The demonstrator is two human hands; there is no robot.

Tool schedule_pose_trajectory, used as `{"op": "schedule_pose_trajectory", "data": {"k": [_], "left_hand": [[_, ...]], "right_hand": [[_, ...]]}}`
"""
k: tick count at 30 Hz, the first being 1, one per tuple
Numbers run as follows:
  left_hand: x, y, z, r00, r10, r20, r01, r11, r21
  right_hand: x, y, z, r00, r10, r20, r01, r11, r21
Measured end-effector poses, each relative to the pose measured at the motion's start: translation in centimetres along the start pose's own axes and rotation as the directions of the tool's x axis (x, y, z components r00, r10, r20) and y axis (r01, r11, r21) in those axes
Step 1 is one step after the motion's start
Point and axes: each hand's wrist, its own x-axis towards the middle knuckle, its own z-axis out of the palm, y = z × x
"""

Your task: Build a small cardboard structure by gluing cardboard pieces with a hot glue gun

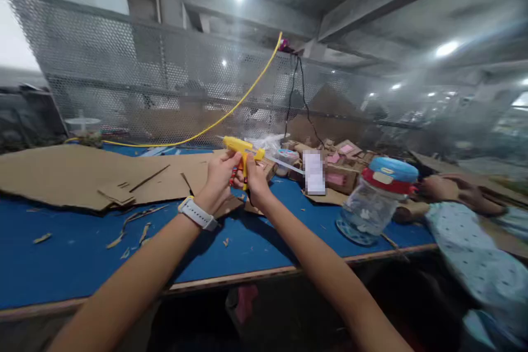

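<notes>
A yellow glue gun (239,147) is held up above the blue table, its nozzle pointing left. My right hand (254,179) is closed round its handle. My left hand (220,176), with a white watch on the wrist, is closed at the front of the gun, by the trigger. A translucent glue stick (284,165) sticks out of the gun's back end towards the right. Something small and red shows between the hands, too small to make out. Flat brown cardboard (157,173) lies behind and to the left of my hands.
The blue table (247,253) carries cardboard scraps. A clear jar (369,203) with a blue and red lid stands at the right, beside another person's hands and dotted sleeve (457,231). Cardboard pieces (342,170) lie behind it. A yellow cable (231,110) hangs before a mesh partition.
</notes>
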Motion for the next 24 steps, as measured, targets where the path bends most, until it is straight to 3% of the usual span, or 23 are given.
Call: {"op": "schedule_pose_trajectory", "data": {"k": [13, 20, 24], "left_hand": [[-0.1, 0.3, -0.9, 0.998, 0.066, -0.010, -0.067, 0.995, -0.071], [0.6, -0.6, -1.3, 0.994, 0.086, -0.067, -0.094, 0.989, -0.110], [0.6, -0.5, -1.3, 0.993, 0.110, -0.037, -0.114, 0.984, -0.137]], "right_hand": [[-0.4, 1.0, 0.8, 0.995, -0.089, 0.033, 0.091, 0.995, -0.047], [-0.5, 1.5, 1.0, 0.990, -0.091, 0.105, 0.100, 0.992, -0.079], [-0.5, 1.3, 0.8, 0.989, -0.091, 0.114, 0.100, 0.992, -0.076]]}}
